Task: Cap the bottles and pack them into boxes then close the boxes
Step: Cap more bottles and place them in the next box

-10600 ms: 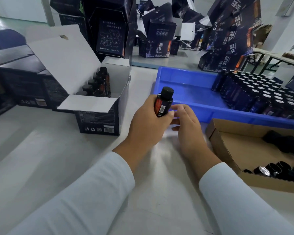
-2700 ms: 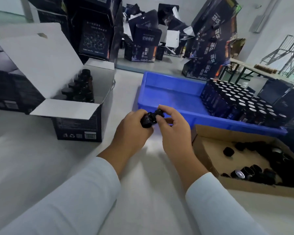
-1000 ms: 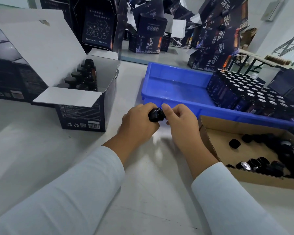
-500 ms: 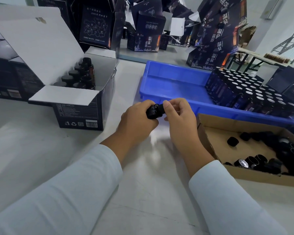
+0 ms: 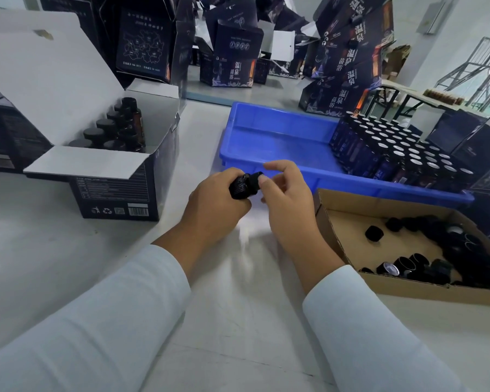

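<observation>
My left hand [image 5: 215, 206] grips a small dark bottle [image 5: 239, 188], lying sideways with its top pointing right. The black cap [image 5: 255, 179] sits at the bottle's top, pinched by the thumb and fingertips of my right hand [image 5: 287, 198]. An open dark box [image 5: 116, 179] at the left holds several capped bottles [image 5: 111, 132]; its white lid flaps stand open. A blue tray [image 5: 269, 137] behind my hands carries many uncapped bottles [image 5: 396, 151] at its right end. A cardboard tray [image 5: 351, 230] at the right holds loose black caps [image 5: 425, 250].
Stacks of dark printed boxes [image 5: 232, 60] crowd the far side of the table. Another dark box [image 5: 0, 142] lies at the far left. The white table [image 5: 68, 258] surface lies bare in front of the open box.
Both hands stayed in front of the blue tray with the bottle. My right hand's fingers have shifted round the cap, and the index finger is now lifted.
</observation>
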